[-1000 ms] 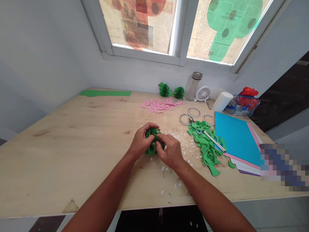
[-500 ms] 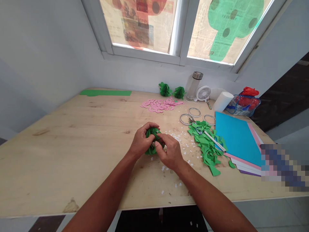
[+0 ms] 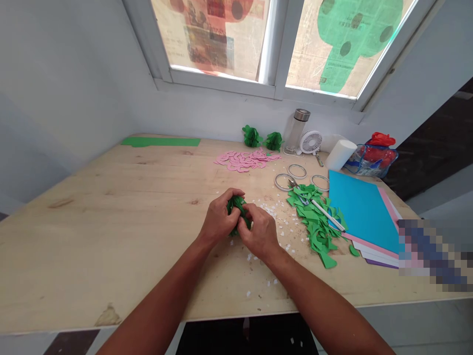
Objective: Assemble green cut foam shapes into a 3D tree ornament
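Note:
Between my two hands is a layered green paper craft piece (image 3: 236, 201), partly hidden by my fingers. My left hand (image 3: 219, 215) is curled round its left side, the thumb pressing into the middle. On the right side my right hand (image 3: 259, 228) pinches its layers between thumb and fingers. Small white paper bits (image 3: 271, 209) are scattered on the wooden table (image 3: 129, 236) beside and below my hands. Two finished-looking folded green paper pieces (image 3: 252, 137) stand by the wall, behind a heap of pink paper cut-outs (image 3: 242, 160).
Green paper scraps (image 3: 318, 231) lie to the right, with scissors (image 3: 300, 192) and a white stick (image 3: 328, 216) on top. Near them are tape rolls (image 3: 296, 171), blue paper (image 3: 362, 212), a white roll (image 3: 341, 155), a small fan (image 3: 311, 142) and a glass bottle (image 3: 296, 132).
My right thumb and fingertips have drawn closer to my left thumb, and the opening in the middle of the green paper piece shows less. Other things stay in place.

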A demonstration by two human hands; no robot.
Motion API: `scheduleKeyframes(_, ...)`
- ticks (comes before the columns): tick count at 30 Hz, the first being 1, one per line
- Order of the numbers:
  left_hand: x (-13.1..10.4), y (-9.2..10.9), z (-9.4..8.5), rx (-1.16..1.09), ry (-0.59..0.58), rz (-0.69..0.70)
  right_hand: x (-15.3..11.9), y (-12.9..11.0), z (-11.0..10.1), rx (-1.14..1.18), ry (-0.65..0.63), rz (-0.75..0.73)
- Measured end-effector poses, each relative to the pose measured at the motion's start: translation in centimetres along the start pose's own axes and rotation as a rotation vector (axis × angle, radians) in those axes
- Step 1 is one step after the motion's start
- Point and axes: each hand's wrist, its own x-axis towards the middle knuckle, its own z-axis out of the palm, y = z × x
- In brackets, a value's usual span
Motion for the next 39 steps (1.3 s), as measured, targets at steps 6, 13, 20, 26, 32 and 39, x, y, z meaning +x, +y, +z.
scheduleKeyframes(6, 0.1, 0.1, -0.3, -0.033, -0.051, 0.029, 0.1, 0.2, -0.1, 0.034, 0.007, 0.033)
scheduleKeyframes(13, 0.5, 0.2, -1.7, -0.134, -0.234, 0.056, 0.5, 0.8, -0.5, -0.039, 0.010, 0.020)
scheduleKeyframes(20, 0.8, -0.5, -2.4, 0.135, -0.264, 0.175, 0.9, 1.2, -1.2, -0.206, -0.005, -0.121)
scheduleKeyframes(26, 1.1, -0.6, -3.6, 0.268, -0.363, 0.178, 1.3, 1.2, -2.0, -0.301, -0.053, -0.240)
scheduleKeyframes(32, 1.1, -0.6, -4.1, 0.412, -0.404, 0.187, 1.4, 1.3, -2.2, -0.314, -0.073, -0.291)
scheduleKeyframes(39, 0.9, 0.4, -4.1, 0.532, -0.358, 0.263, 1.5, 1.6, -2.0, -0.232, -0.036, -0.301)
